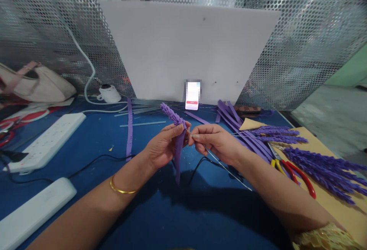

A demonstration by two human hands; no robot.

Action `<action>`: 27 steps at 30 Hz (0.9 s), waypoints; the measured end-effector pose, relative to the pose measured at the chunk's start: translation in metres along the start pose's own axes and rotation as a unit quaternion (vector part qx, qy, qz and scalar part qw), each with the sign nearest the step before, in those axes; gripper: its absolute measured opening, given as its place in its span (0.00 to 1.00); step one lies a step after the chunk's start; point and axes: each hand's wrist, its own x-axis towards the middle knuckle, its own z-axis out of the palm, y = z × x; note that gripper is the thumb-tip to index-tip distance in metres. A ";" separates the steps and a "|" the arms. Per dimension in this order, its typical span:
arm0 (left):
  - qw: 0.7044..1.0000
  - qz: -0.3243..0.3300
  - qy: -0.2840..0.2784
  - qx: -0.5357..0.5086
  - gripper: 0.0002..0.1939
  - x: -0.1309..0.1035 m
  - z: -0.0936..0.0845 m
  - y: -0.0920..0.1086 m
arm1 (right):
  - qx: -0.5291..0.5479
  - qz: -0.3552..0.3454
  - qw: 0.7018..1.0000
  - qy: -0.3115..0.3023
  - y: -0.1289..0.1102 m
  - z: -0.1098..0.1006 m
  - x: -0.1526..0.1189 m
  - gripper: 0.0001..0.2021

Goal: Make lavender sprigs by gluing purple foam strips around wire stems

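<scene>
My left hand [166,141] pinches a purple lavender flower head [172,114] between thumb and fingers. It tilts up to the left, and a loose purple strip [179,156] hangs down from it below the thumb. With thumb and fingertips, my right hand [213,139] grips the thin wire stem [226,171] close below the flower head. The rest of the wire slants down to the right, past my right wrist. Both hands are close together above the blue table [149,211].
Right: finished lavender stems [321,166], brown paper [352,219], pliers [301,177] with red and yellow handles, purple strips [243,127]. Left: power strips [48,139], a white cup [109,94], a fringed purple strip [130,127], red scissors [31,116]. A lit phone [192,95] leans on a white board [186,47].
</scene>
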 end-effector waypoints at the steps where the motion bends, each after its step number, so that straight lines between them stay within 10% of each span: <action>1: 1.000 0.000 0.001 0.003 0.22 0.000 0.000 0.000 | 0.001 0.002 1.000 -0.004 0.000 0.000 0.000 0.08; 27: 0.992 0.090 0.071 0.048 0.17 -0.005 0.015 -0.002 | -0.155 -0.060 0.985 0.043 -0.003 -0.008 0.002 0.09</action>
